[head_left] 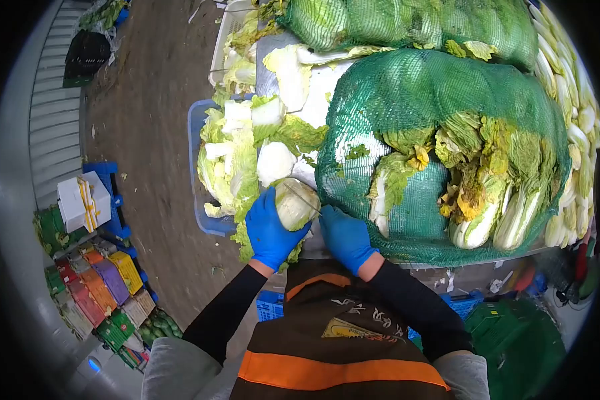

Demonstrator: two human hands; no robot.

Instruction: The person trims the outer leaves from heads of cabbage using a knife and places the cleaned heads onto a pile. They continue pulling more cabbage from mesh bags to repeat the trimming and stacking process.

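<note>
My left hand (273,228), in a blue glove, is wrapped round a napa cabbage (296,208) at the table's near edge, its pale stem end turned up. My right hand (345,235), also gloved in blue, is closed on a knife (304,196). The thin blade lies across the cabbage's stem end, and the handle is hidden in my fist. Just beyond the cabbage lies a white cut piece (275,163) among loose leaves (299,133). To the right, an open green mesh sack (373,87) holds several cabbages (481,208) with yellowed, browned outer leaves.
A clear blue-tinted bin (195,167) full of trimmed leaves stands left of the metal table (268,48). Behind it is a white basket (217,57) with more leaves. Another filled mesh sack (407,23) lies at the back, and stacked cabbages (570,100) line the right. Colourful crates (103,283) stand far left.
</note>
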